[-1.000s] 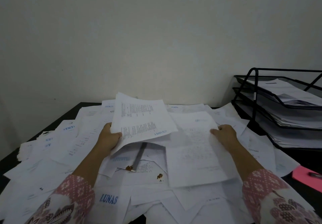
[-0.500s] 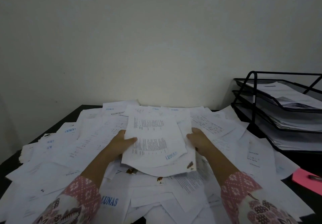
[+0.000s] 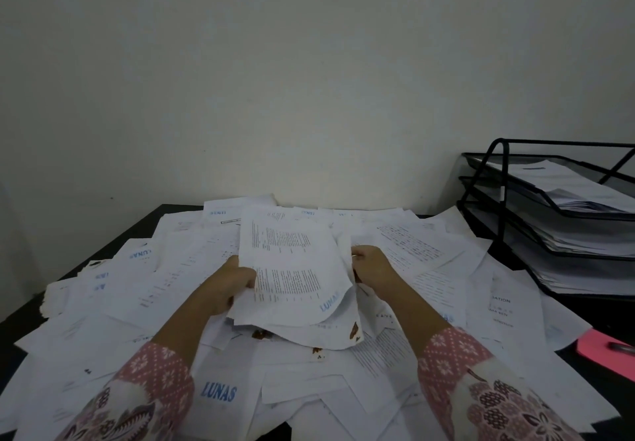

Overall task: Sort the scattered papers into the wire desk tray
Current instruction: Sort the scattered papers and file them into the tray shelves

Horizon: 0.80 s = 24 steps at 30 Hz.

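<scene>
Hidden: the table showed only at dark edges; print on most sheets was too small to read; the tray ran off the right edge.
Tray: the wire desk tray stood at far right, three tiers, each holding stacked paper.
Held sheets: a small bundle of papers was lifted above the middle of the scattered papers, long axis running away from the person, blue "LUNAS" stamp at the near corner.
Left hand: the left hand curled round the bundle's left edge, thumb on top.
Right hand: the right hand pinched the right edge, fingers bent.
Other: a pink note lay at near right.
</scene>
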Motion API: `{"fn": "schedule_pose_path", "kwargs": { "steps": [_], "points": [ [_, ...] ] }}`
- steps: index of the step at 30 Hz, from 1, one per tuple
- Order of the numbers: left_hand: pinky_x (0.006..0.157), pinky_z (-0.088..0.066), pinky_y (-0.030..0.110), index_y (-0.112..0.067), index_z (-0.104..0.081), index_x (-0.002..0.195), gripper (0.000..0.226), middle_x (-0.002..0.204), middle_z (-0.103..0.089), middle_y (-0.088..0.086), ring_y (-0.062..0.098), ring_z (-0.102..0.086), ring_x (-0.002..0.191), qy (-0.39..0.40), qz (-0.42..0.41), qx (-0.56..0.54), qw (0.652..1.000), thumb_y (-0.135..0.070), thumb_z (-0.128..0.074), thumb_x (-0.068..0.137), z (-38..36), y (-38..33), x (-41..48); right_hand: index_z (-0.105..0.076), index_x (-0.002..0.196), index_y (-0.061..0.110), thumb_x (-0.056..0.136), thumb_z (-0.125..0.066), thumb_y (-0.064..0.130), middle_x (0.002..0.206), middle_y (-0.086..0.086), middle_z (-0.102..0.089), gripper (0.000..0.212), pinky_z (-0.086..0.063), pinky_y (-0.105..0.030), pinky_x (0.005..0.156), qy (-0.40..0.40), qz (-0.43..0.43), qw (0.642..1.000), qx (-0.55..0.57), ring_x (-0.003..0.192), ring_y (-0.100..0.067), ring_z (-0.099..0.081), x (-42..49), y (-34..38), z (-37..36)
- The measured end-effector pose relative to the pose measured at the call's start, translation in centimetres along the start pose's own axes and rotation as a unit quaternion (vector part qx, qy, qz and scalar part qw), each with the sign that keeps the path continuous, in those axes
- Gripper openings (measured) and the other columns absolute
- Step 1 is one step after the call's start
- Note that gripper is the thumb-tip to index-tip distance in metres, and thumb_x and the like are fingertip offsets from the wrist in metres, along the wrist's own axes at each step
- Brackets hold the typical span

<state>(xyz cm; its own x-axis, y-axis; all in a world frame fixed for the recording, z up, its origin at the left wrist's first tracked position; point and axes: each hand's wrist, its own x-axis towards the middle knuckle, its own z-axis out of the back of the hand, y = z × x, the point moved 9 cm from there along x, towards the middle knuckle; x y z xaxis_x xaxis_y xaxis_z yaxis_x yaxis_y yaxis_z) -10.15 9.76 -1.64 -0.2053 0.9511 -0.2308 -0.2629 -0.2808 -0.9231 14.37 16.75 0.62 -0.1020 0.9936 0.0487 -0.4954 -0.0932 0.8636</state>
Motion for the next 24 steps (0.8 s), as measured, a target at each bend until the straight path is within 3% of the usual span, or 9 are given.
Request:
{"fn": "schedule_pose_path", "kwargs": {
  "steps": [2, 4, 9, 12, 15, 17, 19, 21, 24],
  "points": [
    [0.078, -0.051, 0.035, -0.004, -0.051, 0.125, 0.035, 0.115, -0.061, 0.014, 0.025, -0.058, 0.093, 0.017, -0.022, -0.010, 1.000, 0.005, -0.051, 0.091, -0.2, -0.1, 0.1, -0.050, 0.067, 0.009, 0.086, -0.034, -0.009, 0.064, -0.005, -0.042, 0.031, -0.031, -0.023, 0.055, -0.007, -0.009, 1.000, -0.017, 0.057, -0.014, -0.036, 0.3, -0.3, -0.3],
    [0.089, -0.048, 0.035, -0.002, -0.051, 0.129, 0.041, 0.129, -0.056, 0.016, 0.025, -0.056, 0.103, 0.021, -0.040, 0.017, 0.999, 0.003, -0.057, 0.089, 0.1, -0.3, -0.1, -0.029, 0.060, 0.016, 0.090, -0.038, -0.002, 0.058, -0.001, -0.027, 0.036, -0.023, -0.020, 0.047, -0.025, -0.027, 0.999, -0.024, 0.051, -0.011, -0.025, 0.3, -0.4, 0.3],
    [0.092, -0.034, 0.028, -0.005, -0.036, 0.139, 0.052, 0.140, -0.043, 0.010, 0.024, -0.042, 0.120, 0.001, -0.067, 0.099, 0.993, 0.004, -0.054, 0.090, 0.9, -0.9, -0.1, -0.026, 0.061, 0.016, 0.083, -0.042, -0.009, 0.060, -0.001, -0.025, 0.037, -0.020, -0.023, 0.051, 0.029, -0.036, 0.996, -0.076, 0.053, -0.013, -0.025, 0.3, -1.2, -0.6],
    [0.091, -0.033, 0.028, -0.008, -0.029, 0.141, 0.058, 0.142, -0.039, 0.011, 0.025, -0.040, 0.120, -0.017, -0.065, 0.108, 0.992, 0.003, -0.054, 0.090, 1.9, -0.5, 0.4, -0.036, 0.069, 0.012, 0.082, -0.038, -0.009, 0.067, -0.006, -0.031, 0.025, -0.026, -0.026, 0.058, 0.041, -0.031, 0.997, -0.056, 0.064, -0.016, -0.031, 0.4, -1.1, -1.4],
    [0.099, -0.032, 0.034, -0.012, -0.028, 0.143, 0.062, 0.145, -0.036, 0.010, 0.028, -0.036, 0.129, -0.053, -0.068, 0.107, 0.991, -0.002, -0.057, 0.089, 3.8, 0.0, 0.3, -0.052, 0.085, -0.014, 0.092, -0.043, 0.010, 0.087, -0.035, -0.049, 0.026, -0.049, -0.041, 0.083, 0.023, -0.039, 0.999, 0.028, 0.076, -0.025, -0.046, 0.6, -0.9, -1.4],
    [0.106, -0.031, 0.039, -0.015, -0.025, 0.144, 0.065, 0.146, -0.035, 0.008, 0.028, -0.035, 0.131, -0.062, -0.073, 0.089, 0.991, -0.007, -0.059, 0.089, 4.5, 0.3, 0.0, -0.050, 0.114, -0.015, 0.096, -0.045, 0.028, 0.113, -0.031, -0.057, 0.047, -0.047, -0.050, 0.095, 0.031, -0.053, 0.994, 0.090, 0.094, -0.033, -0.061, 0.8, -1.1, -1.6],
    [0.110, -0.032, 0.042, -0.017, -0.026, 0.145, 0.066, 0.145, -0.037, 0.007, 0.027, -0.036, 0.131, -0.060, -0.091, 0.036, 0.993, -0.007, -0.060, 0.090, 4.7, 0.3, -0.5, -0.044, 0.130, -0.003, 0.093, -0.052, 0.040, 0.125, -0.019, -0.058, 0.057, -0.055, -0.040, 0.083, 0.069, -0.081, 0.979, 0.174, 0.105, -0.030, -0.061, 0.6, -0.9, -2.5],
    [0.110, -0.031, 0.043, -0.018, -0.026, 0.145, 0.067, 0.144, -0.039, 0.003, 0.024, -0.038, 0.131, -0.058, -0.124, -0.007, 0.991, -0.007, -0.060, 0.089, 4.5, -0.3, -0.7, -0.034, 0.140, 0.005, 0.088, -0.062, 0.037, 0.132, -0.012, -0.054, 0.068, -0.057, -0.034, 0.074, 0.092, -0.093, 0.967, 0.221, 0.107, -0.026, -0.061, 0.6, -0.6, -3.1],
    [0.107, -0.036, 0.042, -0.020, -0.028, 0.144, 0.066, 0.134, -0.045, -0.003, 0.021, -0.043, 0.125, -0.043, -0.160, -0.046, 0.985, -0.008, -0.061, 0.089, 3.8, -1.7, -0.9, -0.036, 0.139, 0.007, 0.087, -0.065, 0.027, 0.133, -0.011, -0.052, 0.063, -0.051, -0.041, 0.091, 0.047, -0.060, 0.968, 0.238, 0.113, -0.028, -0.057, 0.9, 0.9, -1.7]
  ]
}}
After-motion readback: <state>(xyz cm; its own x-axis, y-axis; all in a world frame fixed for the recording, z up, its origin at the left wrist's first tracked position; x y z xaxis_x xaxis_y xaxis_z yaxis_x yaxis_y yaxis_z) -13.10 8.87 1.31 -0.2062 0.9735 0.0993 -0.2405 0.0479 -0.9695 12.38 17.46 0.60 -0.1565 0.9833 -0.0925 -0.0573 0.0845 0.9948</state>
